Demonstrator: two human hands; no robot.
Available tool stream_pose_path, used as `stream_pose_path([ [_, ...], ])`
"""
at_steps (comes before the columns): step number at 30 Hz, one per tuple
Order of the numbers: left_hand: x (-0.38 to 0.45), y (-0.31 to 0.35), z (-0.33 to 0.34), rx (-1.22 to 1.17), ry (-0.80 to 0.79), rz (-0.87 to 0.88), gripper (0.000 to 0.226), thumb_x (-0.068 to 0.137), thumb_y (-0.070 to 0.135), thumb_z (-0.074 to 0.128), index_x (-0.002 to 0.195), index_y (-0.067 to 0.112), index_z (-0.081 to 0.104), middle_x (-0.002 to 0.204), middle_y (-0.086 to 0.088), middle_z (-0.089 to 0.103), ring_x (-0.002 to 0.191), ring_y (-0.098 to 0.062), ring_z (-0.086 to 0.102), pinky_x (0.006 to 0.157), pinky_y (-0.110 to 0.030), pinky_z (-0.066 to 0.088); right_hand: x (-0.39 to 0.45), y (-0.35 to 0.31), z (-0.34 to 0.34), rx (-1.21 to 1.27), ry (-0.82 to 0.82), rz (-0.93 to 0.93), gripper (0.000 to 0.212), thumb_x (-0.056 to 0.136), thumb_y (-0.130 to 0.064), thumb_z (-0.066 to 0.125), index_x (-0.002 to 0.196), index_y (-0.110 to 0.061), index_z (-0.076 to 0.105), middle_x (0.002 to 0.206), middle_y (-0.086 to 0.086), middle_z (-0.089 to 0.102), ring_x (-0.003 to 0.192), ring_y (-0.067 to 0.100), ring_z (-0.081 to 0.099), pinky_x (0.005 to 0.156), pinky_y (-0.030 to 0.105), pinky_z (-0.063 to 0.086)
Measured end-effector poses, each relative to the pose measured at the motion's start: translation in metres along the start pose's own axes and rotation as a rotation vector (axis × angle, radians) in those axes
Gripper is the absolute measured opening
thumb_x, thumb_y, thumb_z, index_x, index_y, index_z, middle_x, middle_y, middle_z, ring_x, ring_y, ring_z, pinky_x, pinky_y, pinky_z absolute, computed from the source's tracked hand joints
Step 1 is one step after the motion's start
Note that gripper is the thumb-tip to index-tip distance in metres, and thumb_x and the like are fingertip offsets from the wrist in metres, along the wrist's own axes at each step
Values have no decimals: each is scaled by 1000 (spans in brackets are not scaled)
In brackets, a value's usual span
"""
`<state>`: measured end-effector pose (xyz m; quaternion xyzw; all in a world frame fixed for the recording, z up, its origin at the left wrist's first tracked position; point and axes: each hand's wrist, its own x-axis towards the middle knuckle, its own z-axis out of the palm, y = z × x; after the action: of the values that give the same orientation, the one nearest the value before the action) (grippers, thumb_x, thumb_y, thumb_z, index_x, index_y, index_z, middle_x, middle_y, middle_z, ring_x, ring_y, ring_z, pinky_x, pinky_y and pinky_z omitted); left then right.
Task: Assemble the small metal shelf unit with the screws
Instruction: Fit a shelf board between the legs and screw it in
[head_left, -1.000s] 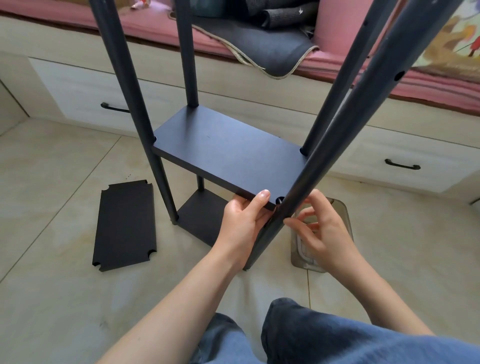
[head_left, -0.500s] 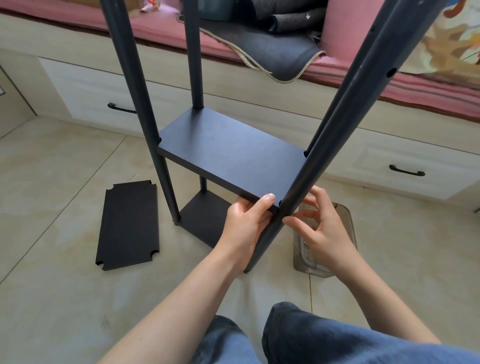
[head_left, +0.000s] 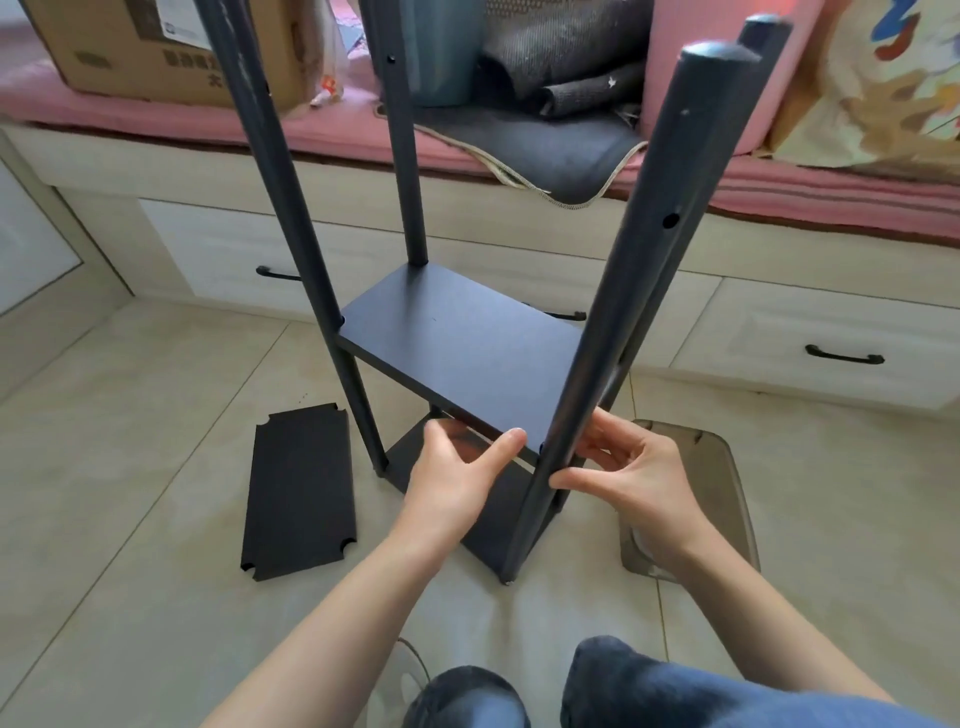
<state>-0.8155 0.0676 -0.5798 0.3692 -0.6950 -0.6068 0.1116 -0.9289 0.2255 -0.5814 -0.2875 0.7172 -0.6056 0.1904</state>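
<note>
The dark shelf unit stands on the tiled floor with several upright poles, a middle shelf board (head_left: 462, 348) and a bottom board (head_left: 498, 514). My left hand (head_left: 457, 483) grips the near edge of the middle board, thumb on top and fingers underneath. My right hand (head_left: 628, 473) holds the near right pole (head_left: 623, 280) at the board's corner, thumb and fingers pinched round it. Any screw between the fingers is hidden. A spare black board (head_left: 298, 493) lies flat on the floor to the left.
A smoky clear plastic tray (head_left: 727, 467) sits on the floor behind my right hand. White drawers (head_left: 810, 353) with black handles run under a pink-cushioned bench (head_left: 831, 192) holding a cardboard box (head_left: 156, 52), blankets and a pillow. My knees (head_left: 623, 686) are at the bottom.
The view has tilted up and pulled back, showing the pole tops and the bench. Both hands stay at the near right corner; my left thumb now lies flatter on the board.
</note>
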Motion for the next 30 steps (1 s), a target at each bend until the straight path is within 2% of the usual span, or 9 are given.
stream_pose_path([
  [3,-12,1,-15,261,188,407,62,80,43,80,127,35,41,115,19,44,108,-4,49,92,-24,48,3,-4,0,-8,-17,12,67,54,-34,92,115,-48,69,110,-10,74,106,15,69,98,41,53],
  [6,-12,7,-25,555,75,745,75,78,32,84,142,28,45,137,18,44,135,-5,34,111,-21,30,6,-10,2,0,-36,5,64,54,-34,91,109,-57,67,108,-12,75,104,12,70,98,37,53],
  [9,-7,18,-17,679,-152,788,79,79,38,82,148,29,43,151,21,39,150,1,11,122,-23,6,6,-12,1,22,-49,-7,64,55,-26,91,110,-50,70,105,-10,76,102,10,71,98,33,53],
  [11,-3,22,-10,693,-206,813,71,80,38,81,144,28,50,152,17,43,151,-3,14,124,-27,2,6,-11,1,35,-46,11,67,57,-19,92,119,-35,70,104,-7,76,103,13,70,99,36,53],
  [16,6,28,-9,655,-194,839,46,77,34,82,121,25,71,135,19,56,143,-10,39,121,-34,11,8,-12,-4,11,-80,76,63,67,-16,89,125,-28,68,101,-3,76,98,19,70,96,38,55],
  [20,5,31,-8,665,-170,822,38,78,31,83,114,27,75,136,13,61,137,-12,50,122,-41,21,7,-9,-10,66,-114,105,56,83,-21,78,134,-36,59,108,-12,75,103,6,69,94,27,55],
  [25,3,33,-8,683,-148,810,40,76,34,84,114,25,76,133,15,61,134,-10,52,120,-37,24,13,3,-2,547,127,301,52,97,-21,62,139,-28,31,99,9,77,95,24,74,81,31,60],
  [28,2,33,-8,679,-148,810,37,76,31,85,111,24,77,129,25,55,134,-9,51,121,-39,24,30,-4,1,799,32,434,44,97,-29,60,132,-4,48,110,16,73,99,29,72,79,39,60],
  [30,2,32,-8,661,-144,810,34,75,27,87,107,23,79,124,36,50,135,-6,50,121,-39,24,40,-10,3,896,-35,456,39,99,-25,59,130,-2,55,116,17,71,104,31,71,79,41,60],
])
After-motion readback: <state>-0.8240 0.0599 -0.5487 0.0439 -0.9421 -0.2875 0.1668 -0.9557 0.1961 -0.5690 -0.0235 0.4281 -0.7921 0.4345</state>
